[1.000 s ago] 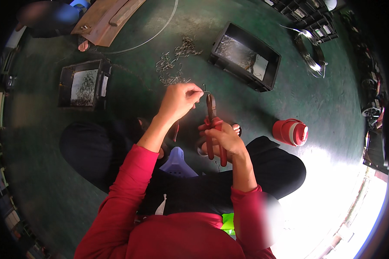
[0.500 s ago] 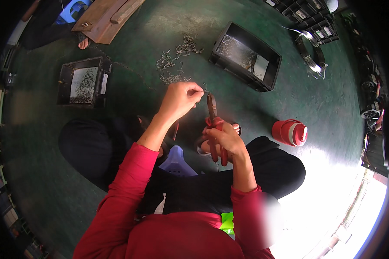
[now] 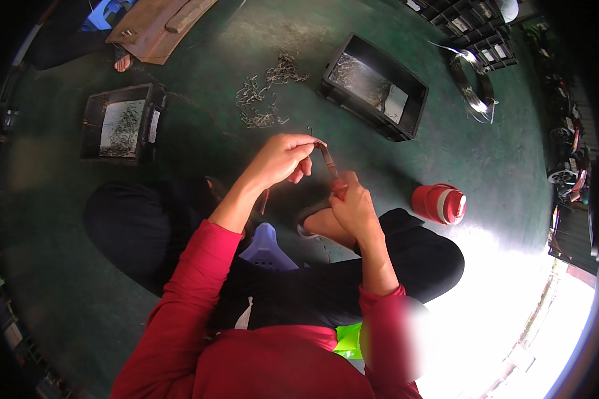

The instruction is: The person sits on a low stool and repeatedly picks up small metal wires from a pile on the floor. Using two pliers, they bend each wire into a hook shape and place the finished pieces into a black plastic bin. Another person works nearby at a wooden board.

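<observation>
My left hand (image 3: 281,161) is closed, pinching a small bent wire hook (image 3: 309,130) between thumb and forefinger. The hook's curved end shows above the fingertips. My right hand (image 3: 354,206) is wrapped round the red handles of a pair of pliers (image 3: 329,161), whose dark jaws reach up to the left fingertips. Whether the jaws grip the wire is too small to tell. Beyond my hands, several similar wire hooks (image 3: 251,93) lie in a loose heap on the green floor.
A black crate (image 3: 416,120) with wire pieces stands far right, a smaller one (image 3: 152,136) at left. A wire coil (image 3: 471,86) lies beyond a red jug (image 3: 439,203). A blue-purple plastic stool (image 3: 265,247) is between my legs. Another person's foot (image 3: 122,63) shows near a wooden board (image 3: 150,33).
The pliers have turned, and their jaws now tilt left against my left fingertips. Their handles, which hung below my right hand, are now mostly hidden by it.
</observation>
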`<state>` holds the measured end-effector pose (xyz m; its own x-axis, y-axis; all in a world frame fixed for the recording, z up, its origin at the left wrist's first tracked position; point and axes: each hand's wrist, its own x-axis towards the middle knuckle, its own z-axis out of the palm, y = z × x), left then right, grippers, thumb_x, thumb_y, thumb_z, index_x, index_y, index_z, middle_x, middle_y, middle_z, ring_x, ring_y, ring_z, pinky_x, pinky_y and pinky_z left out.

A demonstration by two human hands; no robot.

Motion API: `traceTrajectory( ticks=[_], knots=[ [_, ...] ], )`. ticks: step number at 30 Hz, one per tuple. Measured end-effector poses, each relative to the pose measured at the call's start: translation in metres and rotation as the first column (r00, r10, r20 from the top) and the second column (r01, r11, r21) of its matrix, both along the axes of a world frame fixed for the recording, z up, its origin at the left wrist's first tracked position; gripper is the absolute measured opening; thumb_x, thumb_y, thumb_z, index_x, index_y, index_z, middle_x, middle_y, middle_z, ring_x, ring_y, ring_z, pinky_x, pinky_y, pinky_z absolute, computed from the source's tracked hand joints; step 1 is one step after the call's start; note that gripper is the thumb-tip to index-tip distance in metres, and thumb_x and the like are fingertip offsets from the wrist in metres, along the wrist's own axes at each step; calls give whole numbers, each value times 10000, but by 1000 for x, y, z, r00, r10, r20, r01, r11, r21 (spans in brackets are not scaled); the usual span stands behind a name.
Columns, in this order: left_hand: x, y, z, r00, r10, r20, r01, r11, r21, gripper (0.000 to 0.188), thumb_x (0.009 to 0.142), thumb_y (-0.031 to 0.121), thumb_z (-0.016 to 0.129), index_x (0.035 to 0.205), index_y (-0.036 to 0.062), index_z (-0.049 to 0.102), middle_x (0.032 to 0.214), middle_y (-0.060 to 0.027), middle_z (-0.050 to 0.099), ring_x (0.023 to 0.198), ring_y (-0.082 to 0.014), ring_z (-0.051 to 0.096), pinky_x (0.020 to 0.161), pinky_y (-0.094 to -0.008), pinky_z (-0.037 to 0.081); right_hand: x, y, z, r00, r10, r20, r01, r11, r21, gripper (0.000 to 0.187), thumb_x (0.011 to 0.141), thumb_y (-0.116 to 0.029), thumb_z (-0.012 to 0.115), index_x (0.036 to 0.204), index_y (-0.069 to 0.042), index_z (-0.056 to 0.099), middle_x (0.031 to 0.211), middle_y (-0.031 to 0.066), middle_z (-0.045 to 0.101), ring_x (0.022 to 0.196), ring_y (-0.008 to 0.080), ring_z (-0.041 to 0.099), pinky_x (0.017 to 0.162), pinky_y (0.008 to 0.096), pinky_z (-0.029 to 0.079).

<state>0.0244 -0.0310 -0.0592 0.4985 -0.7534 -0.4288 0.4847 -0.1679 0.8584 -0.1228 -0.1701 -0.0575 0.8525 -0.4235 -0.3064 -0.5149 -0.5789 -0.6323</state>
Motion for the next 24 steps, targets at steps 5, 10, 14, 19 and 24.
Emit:
traceTrajectory(
  ticks=[5, 10, 14, 19, 24],
  knots=[
    [0, 3, -2, 989, 27, -142, -39, 996, -79, 276, 984, 132, 477, 1178, 2, 625, 641, -34, 589, 490, -63, 499, 426, -208, 360, 2, 1, 7, 999, 11, -45, -16, 994, -106, 334, 777, -24, 570, 1098, 8, 482, 863, 214, 666, 876, 409, 640, 775, 468, 494],
    [0, 4, -4, 970, 51, -236, -80, 990, -115, 275, 981, 135, 483, 1171, 0, 628, 651, -37, 594, 490, -62, 493, 421, -205, 356, 5, 3, 13, 1000, 12, -2, -13, 976, -218, 391, 749, -8, 559, 1127, -4, 458, 899, 224, 661, 886, 422, 631, 777, 483, 486],
    [-1, 4, -3, 986, 18, -165, -35, 995, -96, 292, 984, 163, 492, 1206, 4, 595, 703, -48, 619, 504, -75, 525, 454, -211, 397, 3, 0, 12, 999, 34, -29, -41, 952, -304, 415, 750, -18, 564, 1151, -4, 457, 995, 233, 647, 938, 415, 626, 799, 467, 487],
    [-10, 1, 3, 983, -51, 178, 33, 994, 102, 219, 991, 207, 489, 1121, 43, 555, 918, -105, 688, 613, -121, 647, 532, -239, 468, 2, -20, 18, 992, 100, -72, -92, 990, 104, 495, 800, -97, 628, 1260, -11, 469, 1055, 178, 647, 934, 317, 648, 826, 399, 489],
    [1, 6, 10, 968, 34, -247, -51, 997, -61, 253, 992, 239, 471, 1098, 26, 557, 1000, -131, 679, 741, -199, 694, 582, -270, 513, 2, -38, 59, 966, 210, -151, -169, 954, 246, 541, 835, -143, 645, 1332, -27, 465, 1042, 120, 649, 878, 233, 629, 813, 344, 486]
  ],
)
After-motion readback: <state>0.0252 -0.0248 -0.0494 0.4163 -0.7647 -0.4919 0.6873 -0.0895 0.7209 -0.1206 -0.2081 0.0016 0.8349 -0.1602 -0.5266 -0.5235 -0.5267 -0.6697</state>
